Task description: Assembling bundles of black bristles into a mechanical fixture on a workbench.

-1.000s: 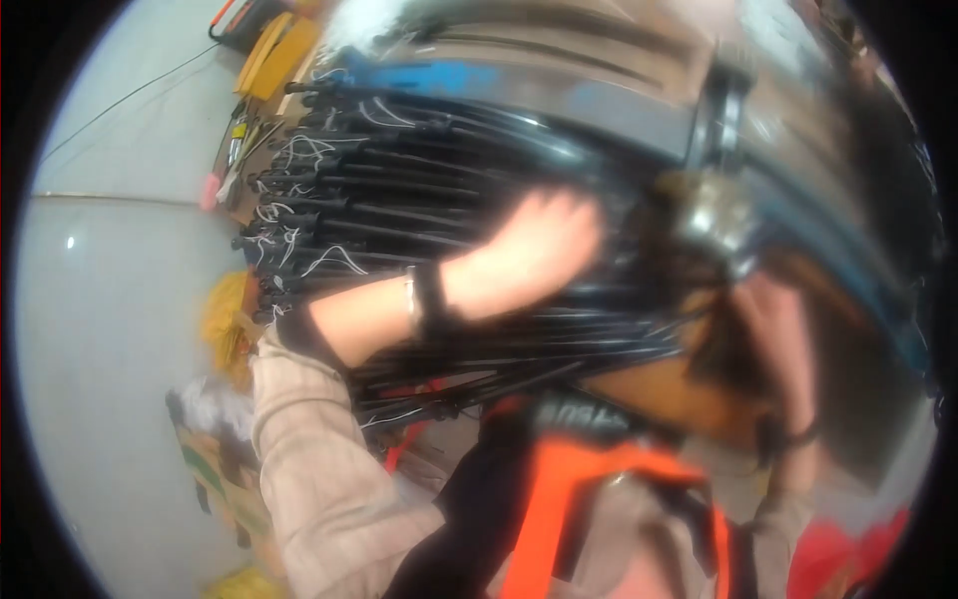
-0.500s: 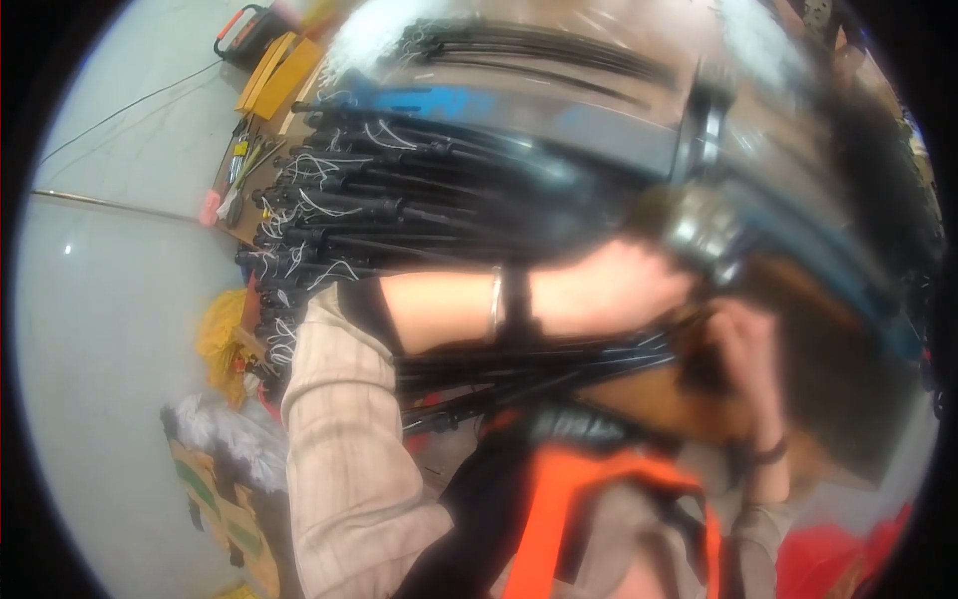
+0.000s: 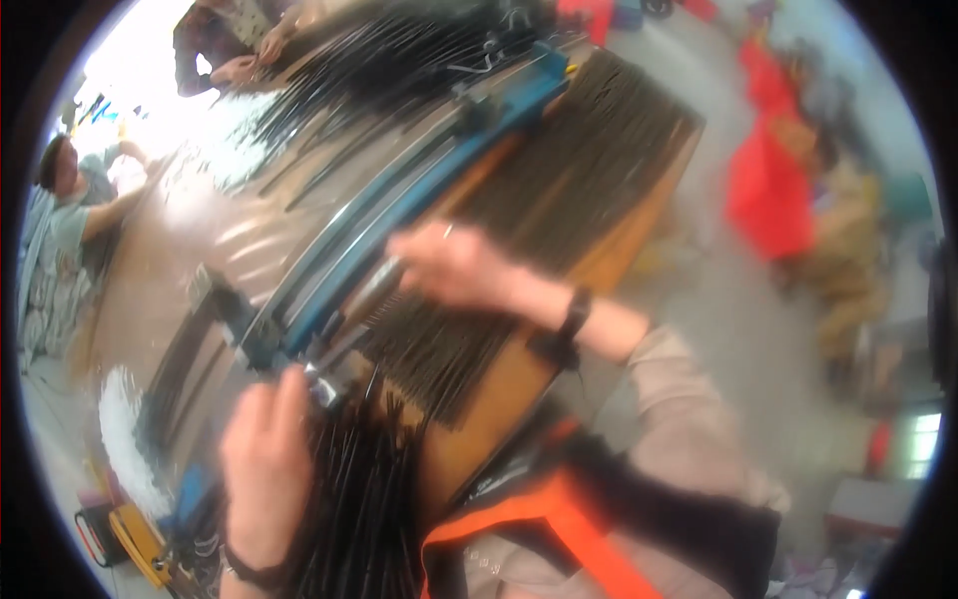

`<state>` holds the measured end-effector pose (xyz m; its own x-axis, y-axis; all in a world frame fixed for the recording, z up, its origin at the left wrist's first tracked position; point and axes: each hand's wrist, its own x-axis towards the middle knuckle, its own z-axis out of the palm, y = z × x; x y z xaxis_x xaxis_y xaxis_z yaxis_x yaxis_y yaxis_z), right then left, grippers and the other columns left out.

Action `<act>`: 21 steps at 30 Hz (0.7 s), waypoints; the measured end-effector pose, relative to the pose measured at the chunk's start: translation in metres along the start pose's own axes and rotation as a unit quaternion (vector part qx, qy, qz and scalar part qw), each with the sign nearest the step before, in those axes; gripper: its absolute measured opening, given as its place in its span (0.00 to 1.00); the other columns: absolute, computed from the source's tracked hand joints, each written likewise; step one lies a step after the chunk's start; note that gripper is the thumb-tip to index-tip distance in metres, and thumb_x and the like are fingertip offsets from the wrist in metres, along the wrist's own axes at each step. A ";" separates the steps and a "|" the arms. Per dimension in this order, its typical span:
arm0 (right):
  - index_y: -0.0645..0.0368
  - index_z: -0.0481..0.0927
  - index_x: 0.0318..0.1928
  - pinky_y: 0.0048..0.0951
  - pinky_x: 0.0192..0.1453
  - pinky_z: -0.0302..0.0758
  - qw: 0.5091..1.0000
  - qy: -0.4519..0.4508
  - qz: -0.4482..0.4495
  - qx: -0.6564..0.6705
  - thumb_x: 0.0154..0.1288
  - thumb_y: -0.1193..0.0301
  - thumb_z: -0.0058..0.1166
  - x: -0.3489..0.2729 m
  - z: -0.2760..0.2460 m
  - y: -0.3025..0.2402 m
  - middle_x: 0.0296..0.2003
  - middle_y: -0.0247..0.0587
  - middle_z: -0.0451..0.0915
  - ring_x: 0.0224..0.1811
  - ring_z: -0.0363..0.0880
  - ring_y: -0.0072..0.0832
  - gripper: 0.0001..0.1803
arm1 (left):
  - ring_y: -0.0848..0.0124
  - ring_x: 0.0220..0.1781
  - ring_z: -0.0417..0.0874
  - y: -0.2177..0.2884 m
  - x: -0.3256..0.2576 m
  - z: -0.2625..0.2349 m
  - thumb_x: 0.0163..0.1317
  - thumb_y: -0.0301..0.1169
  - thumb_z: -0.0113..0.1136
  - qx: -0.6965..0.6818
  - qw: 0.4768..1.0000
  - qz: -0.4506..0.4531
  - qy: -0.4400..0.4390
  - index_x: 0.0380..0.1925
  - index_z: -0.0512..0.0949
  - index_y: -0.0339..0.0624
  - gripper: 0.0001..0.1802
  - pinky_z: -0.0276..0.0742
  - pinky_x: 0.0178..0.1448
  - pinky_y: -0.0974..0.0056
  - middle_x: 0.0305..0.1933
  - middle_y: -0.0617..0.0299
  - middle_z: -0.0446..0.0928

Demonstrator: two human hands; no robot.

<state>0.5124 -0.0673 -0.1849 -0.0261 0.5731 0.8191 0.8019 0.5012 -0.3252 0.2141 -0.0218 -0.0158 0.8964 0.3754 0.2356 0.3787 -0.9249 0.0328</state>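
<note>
My right hand [image 3: 454, 265] is closed around the upper end of a thin grey rod [image 3: 374, 295], which slants down beside a long blue rail [image 3: 394, 205]. Part of this rod looks ridged, but motion smears it. My left hand [image 3: 267, 459] is at the rail's near end, its fingers drawn together beside a shiny metal fitting [image 3: 321, 385]. Whatever those fingertips hold is hidden. A dense layer of dark thin rods [image 3: 539, 190] lies right of the rail, under and beyond my right hand. Black rods [image 3: 364, 499] are bunched beside my left wrist.
More black rods [image 3: 389, 70] are piled on the table's far side. One person [image 3: 239, 40] works at the far edge, another [image 3: 85, 200] at the left. A wooden board edge [image 3: 639, 215] borders the dark rods. Red cloth [image 3: 768, 190] hangs at the right.
My view has swung to the right. My hands, close together before, are now apart, the right one farther up along the blue rail and the left one at its near end.
</note>
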 end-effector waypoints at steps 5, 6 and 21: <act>0.50 0.80 0.53 0.32 0.35 0.81 0.985 -0.040 0.169 -0.016 0.60 0.63 0.64 0.004 -0.029 0.039 0.31 0.40 0.83 0.33 0.83 0.34 0.20 | 0.58 0.34 0.75 -0.034 0.055 0.018 0.54 0.17 0.55 0.039 0.995 0.016 -0.085 0.62 0.70 0.39 0.31 0.73 0.35 0.57 0.31 0.55 0.71; 0.50 0.80 0.53 0.32 0.34 0.80 0.993 -0.043 0.106 -0.040 0.60 0.63 0.65 0.004 -0.035 0.059 0.30 0.39 0.83 0.31 0.83 0.34 0.20 | 0.58 0.34 0.75 -0.033 0.061 0.021 0.54 0.17 0.55 0.041 0.995 0.021 -0.083 0.62 0.70 0.39 0.31 0.73 0.35 0.57 0.31 0.55 0.71; 0.51 0.79 0.51 0.29 0.29 0.79 0.939 -0.234 0.198 -0.155 0.60 0.61 0.65 0.030 -0.004 0.008 0.26 0.39 0.82 0.28 0.83 0.28 0.20 | 0.63 0.31 0.76 -0.038 0.034 0.032 0.56 0.23 0.60 0.112 0.992 0.039 -0.037 0.59 0.75 0.50 0.27 0.73 0.31 0.59 0.27 0.61 0.70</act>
<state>0.5206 -0.0488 -0.1611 0.1090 0.9333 0.3422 0.9377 0.0177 -0.3470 0.2372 0.0277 -0.0399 0.9366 0.3138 0.1559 0.3411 -0.9183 -0.2008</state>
